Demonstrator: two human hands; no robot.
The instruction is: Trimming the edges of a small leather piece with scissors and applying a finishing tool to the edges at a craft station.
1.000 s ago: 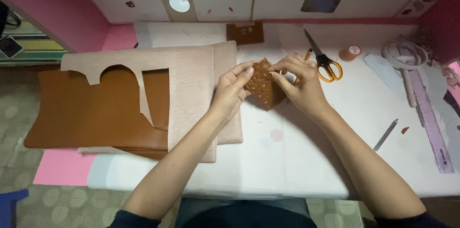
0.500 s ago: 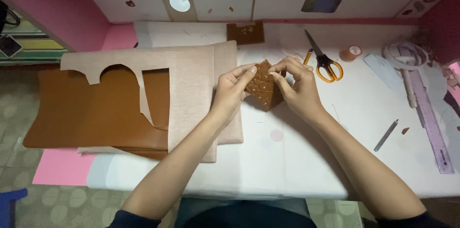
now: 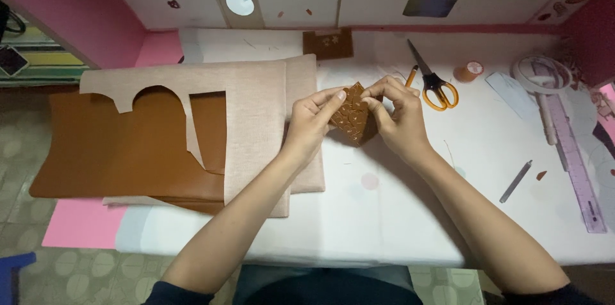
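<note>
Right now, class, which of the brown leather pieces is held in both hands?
The small patterned brown piece, pinched between left hand and right hand. The large brown sheet and the small dark piece lie untouched.

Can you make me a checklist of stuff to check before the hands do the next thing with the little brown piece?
1. Both hands on the small brown patterned piece: ok; left hand and right hand pinch it.
2. Piece lifted off the white table: cannot tell.
3. Scissors away from fingers: ok, lying beside the right hand, apart.
4. Scissor blades closed: ok.
5. Beige fabric lying flat: ok.
6. Ruler out of the way: ok, far right.
</note>
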